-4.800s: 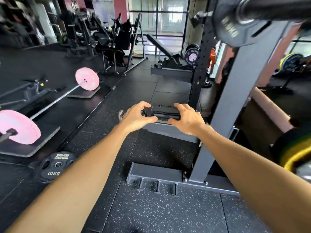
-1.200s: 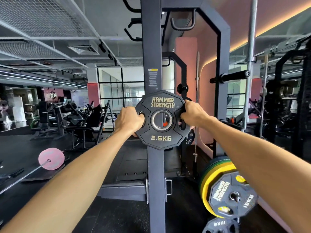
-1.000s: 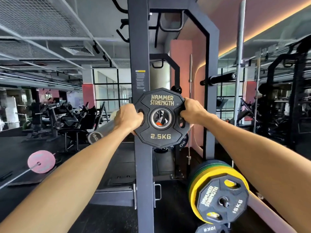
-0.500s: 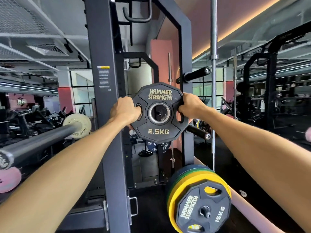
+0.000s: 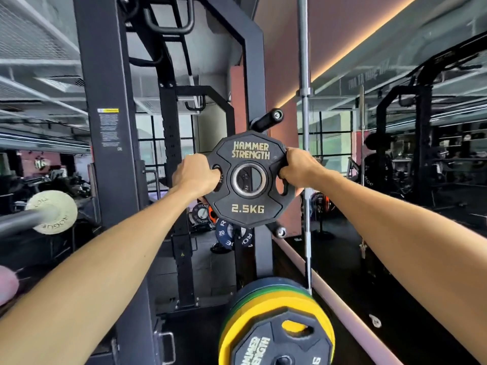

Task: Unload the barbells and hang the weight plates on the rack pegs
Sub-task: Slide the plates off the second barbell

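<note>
two hands are closed on one black 2.5kg weight plate, which is held upright at arm's length with its lettered face toward the camera. the left hand is clenched on the plate's left edge, with fingers hooked through the left grip slot. the right hand is clenched on the upper right edge, with fingers wrapped through the right grip slot. the plate is carried in the air in front of the rear rack upright, between two storage pegs fixed to that upright. the upper peg is seen just above the plate's top right edge and is bare. the lower peg is seen just below the plate's bottom right edge. the plate's centre hole is not threaded on either peg; part of the upright is visible through it. whether the plate touches the upright cannot be told. a stack of yellow, green and blue plates is hung low on the rack, fronted by a black 15kg plate. a loaded barbell sleeve with a pale plate is seen at the left. a bare vertical bar is stood just right of the plate.
</note>
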`<action>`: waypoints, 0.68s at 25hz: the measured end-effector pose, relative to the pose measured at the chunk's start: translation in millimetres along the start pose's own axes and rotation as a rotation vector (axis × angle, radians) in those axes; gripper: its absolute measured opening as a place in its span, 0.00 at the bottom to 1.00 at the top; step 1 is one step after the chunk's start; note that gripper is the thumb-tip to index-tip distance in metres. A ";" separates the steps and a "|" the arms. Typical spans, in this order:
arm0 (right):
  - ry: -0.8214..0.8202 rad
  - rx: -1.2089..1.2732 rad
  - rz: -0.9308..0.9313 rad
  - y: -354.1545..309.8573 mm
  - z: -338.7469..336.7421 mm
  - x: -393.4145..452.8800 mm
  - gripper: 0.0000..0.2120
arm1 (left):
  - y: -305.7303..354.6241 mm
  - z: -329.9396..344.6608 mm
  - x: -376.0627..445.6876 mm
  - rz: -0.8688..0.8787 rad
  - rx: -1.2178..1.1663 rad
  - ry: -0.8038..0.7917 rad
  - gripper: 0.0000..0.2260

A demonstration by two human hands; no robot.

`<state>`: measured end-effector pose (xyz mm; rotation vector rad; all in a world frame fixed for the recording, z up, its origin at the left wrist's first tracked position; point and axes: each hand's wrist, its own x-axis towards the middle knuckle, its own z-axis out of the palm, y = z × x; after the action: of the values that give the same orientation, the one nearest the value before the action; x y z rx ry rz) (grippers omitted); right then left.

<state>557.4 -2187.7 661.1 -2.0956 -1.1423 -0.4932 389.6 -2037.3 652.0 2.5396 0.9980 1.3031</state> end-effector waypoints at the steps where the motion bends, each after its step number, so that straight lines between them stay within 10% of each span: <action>1: -0.005 0.000 -0.017 15.1 -6.8 4.6 0.09 | 14.8 7.3 -0.2 -0.004 0.002 0.002 0.13; 17: 0.060 0.033 -0.147 89.6 -91.9 117.7 0.02 | 135.8 24.2 96.6 0.012 0.077 0.185 0.12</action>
<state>696.2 -2219.7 761.4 -1.9642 -1.2670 -0.5981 515.9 -2080.0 754.7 2.5201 1.0876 1.5561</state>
